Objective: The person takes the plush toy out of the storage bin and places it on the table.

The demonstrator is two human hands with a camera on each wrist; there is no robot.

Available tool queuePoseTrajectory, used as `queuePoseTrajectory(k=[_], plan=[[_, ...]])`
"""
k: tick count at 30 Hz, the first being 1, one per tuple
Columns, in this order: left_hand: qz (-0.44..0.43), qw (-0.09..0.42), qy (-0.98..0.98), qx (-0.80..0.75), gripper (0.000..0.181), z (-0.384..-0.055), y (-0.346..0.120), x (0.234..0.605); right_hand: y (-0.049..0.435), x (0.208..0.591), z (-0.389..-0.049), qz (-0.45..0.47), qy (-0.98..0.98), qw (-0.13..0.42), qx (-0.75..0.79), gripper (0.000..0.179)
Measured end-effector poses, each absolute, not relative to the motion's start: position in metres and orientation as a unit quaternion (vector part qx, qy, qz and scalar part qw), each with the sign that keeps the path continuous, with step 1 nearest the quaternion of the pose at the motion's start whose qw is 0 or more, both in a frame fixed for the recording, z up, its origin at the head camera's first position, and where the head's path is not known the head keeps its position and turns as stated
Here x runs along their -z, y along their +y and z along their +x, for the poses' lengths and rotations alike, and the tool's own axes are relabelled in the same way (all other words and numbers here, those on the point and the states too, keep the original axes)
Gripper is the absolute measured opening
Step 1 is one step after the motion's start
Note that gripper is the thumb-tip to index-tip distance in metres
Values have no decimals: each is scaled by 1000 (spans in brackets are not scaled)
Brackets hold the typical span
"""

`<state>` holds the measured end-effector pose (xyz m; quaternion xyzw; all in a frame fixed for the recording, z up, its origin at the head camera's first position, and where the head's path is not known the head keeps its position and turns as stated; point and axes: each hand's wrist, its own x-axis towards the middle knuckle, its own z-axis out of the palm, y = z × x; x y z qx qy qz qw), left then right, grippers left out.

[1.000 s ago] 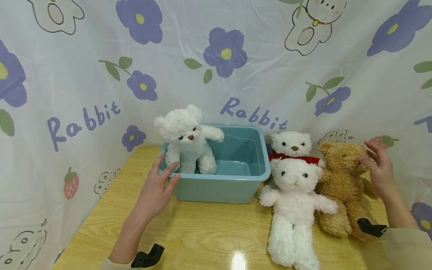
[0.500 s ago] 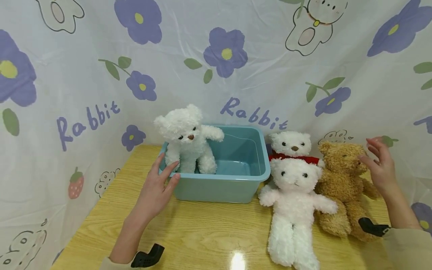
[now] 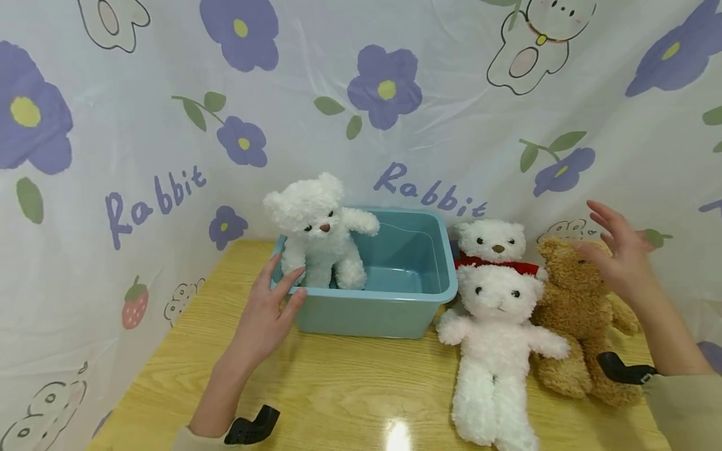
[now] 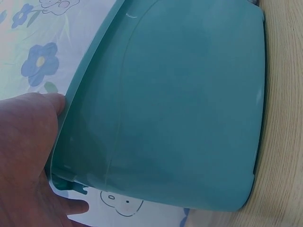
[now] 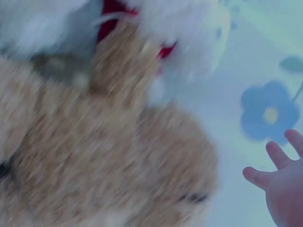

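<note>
I saw the left hand (image 3: pixel 267 316) rest, fingers loosely spread, on the blue bin (image 3: pixel 366 315); the right hand (image 3: pixel 627 262), fingers parted, holding nothing, hung beside the brown teddy bear (image 3: pixel 571 313) on the table (image 3: pixel 350 382).

Hanging in front of me, a white cloth (image 3: pixel 304 150) carries one word, printed twice in purple, handwriting-style letters: a left "Rabbit" (image 3: pixel 163 190), climbing toward the right, and a middle "Rabbit" (image 3: pixel 429 192), sloping down toward the right. Farther right, a purple mark (image 3: pixel 712 206) shows only in part, too little to read
</note>
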<state>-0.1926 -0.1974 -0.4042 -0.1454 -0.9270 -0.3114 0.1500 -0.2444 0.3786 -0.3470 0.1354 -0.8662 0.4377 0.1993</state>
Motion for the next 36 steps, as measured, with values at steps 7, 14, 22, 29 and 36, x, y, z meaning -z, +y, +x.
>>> queuePoseTrajectory(k=[7, 14, 22, 29, 36], plan=[[-142, 148, -926, 317, 48, -190, -197, 403, 331, 316, -253, 165, -884, 156, -408, 84], [-139, 150, -923, 326, 49, -190, -194, 405, 284, 295, -272, 226, -878, 139, -399, 92], [-133, 142, -925, 328, 50, -190, -195, 404, 223, 306, -299, 379, -851, 203, -302, 91], [-141, 148, -922, 328, 48, -192, -194, 403, 168, 312, -306, 431, -849, 150, -266, 85], [-140, 150, -919, 338, 47, -190, -195, 403, 119, 303, -311, 459, -853, 108, -226, 82]])
